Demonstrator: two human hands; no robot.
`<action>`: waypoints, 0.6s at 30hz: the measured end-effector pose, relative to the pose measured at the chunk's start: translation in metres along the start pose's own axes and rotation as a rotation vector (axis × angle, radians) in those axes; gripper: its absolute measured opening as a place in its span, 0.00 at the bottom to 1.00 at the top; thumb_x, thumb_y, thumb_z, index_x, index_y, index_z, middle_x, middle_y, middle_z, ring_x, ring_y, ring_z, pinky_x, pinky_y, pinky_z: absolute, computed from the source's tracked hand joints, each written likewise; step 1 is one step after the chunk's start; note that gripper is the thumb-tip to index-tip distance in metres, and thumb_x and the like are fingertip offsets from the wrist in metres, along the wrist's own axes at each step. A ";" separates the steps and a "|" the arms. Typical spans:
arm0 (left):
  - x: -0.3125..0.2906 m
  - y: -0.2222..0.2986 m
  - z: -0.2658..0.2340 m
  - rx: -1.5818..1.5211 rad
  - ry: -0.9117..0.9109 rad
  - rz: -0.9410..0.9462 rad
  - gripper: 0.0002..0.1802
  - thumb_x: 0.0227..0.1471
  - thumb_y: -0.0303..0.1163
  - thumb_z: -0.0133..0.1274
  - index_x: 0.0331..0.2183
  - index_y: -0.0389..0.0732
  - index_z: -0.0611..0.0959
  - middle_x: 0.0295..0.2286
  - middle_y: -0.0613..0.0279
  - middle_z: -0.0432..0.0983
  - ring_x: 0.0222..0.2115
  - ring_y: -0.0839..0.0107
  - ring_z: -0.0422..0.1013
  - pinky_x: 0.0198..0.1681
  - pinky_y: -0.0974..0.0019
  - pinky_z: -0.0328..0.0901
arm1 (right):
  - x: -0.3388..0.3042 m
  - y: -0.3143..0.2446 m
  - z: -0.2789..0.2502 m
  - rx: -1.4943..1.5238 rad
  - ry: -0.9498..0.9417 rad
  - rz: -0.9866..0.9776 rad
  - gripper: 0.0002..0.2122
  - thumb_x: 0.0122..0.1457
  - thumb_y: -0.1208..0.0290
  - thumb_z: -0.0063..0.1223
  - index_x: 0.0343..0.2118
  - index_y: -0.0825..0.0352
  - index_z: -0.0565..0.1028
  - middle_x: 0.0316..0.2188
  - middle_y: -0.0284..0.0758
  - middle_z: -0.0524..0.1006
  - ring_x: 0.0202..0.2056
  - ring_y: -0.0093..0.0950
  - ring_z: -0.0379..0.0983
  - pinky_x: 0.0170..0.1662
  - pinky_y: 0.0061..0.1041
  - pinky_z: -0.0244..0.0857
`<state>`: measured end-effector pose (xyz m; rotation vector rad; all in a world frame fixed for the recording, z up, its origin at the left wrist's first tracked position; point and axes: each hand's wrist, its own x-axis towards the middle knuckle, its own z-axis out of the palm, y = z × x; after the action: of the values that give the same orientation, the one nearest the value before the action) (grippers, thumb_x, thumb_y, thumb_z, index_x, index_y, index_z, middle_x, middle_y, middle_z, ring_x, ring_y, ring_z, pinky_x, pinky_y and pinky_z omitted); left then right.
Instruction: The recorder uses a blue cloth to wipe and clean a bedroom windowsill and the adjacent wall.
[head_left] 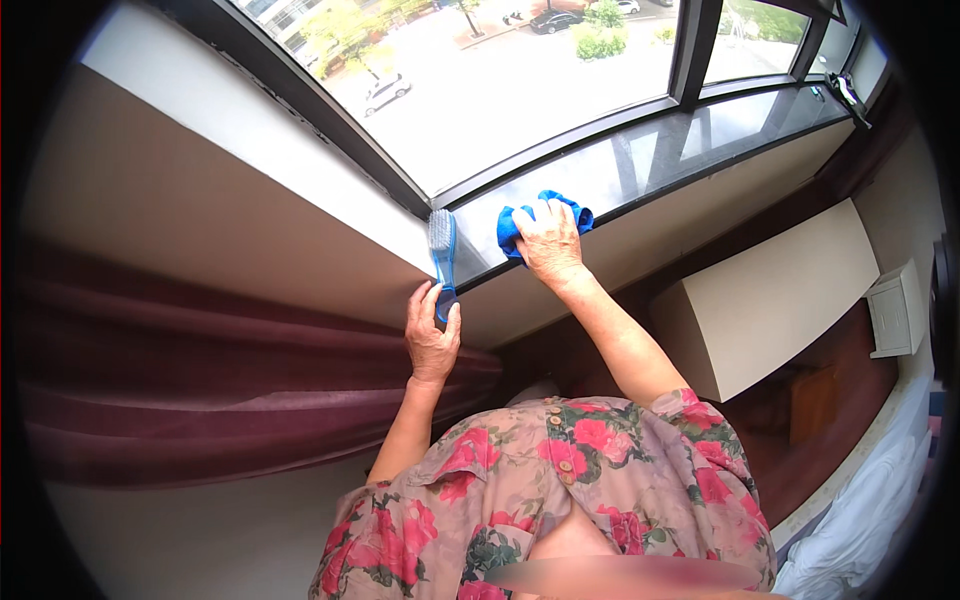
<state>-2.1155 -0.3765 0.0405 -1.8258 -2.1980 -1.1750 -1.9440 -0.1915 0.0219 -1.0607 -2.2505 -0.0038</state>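
Two things are occupying the person's hands at a dark, glossy windowsill (720, 135): a crumpled blue cloth (508, 232) and a blue-handled brush (446, 262). The cloth is lying bunched on the sill toward its left end, reaching the front edge. The right hand (550, 240) is grasping it from above, its fingers spreading over the folds and pressing toward the surface. Just beside, the brush is standing out from the sill's left rear corner, its grey bristles showing near the window frame (683, 60) and its handle extending past the front edge. The left hand (433, 340) is holding that handle between thumb and fingers; how firmly, one cannot tell.

At the sill's far right end, a dark and silver object (848, 98) is resting, too small to make out. Beyond the glass, cars (388, 93) are standing near green trees (345, 38). A purple curtain (190, 370) is hanging to the left of the left arm. Right of the person, a cream box-like piece of furniture (780, 290) is standing below the sill's front edge, with a small white cabinet (893, 310) beside it. White bedding (860, 520) is showing at lower right. The person is wearing a floral shirt (600, 440).
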 end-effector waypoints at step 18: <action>0.010 0.003 0.033 0.028 0.048 0.026 0.21 0.46 0.24 0.63 0.45 0.37 0.81 0.45 0.51 0.73 0.44 0.52 0.71 0.49 0.54 0.67 | 0.042 -0.004 0.021 0.017 -0.098 -0.147 0.14 0.47 0.65 0.62 0.37 0.60 0.76 0.37 0.40 0.74 0.43 0.40 0.68 0.49 0.41 0.61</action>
<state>-2.1020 -0.3499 0.0237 -1.7902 -2.1473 -1.1644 -1.9781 -0.1591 0.0291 -0.9029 -2.4080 0.0051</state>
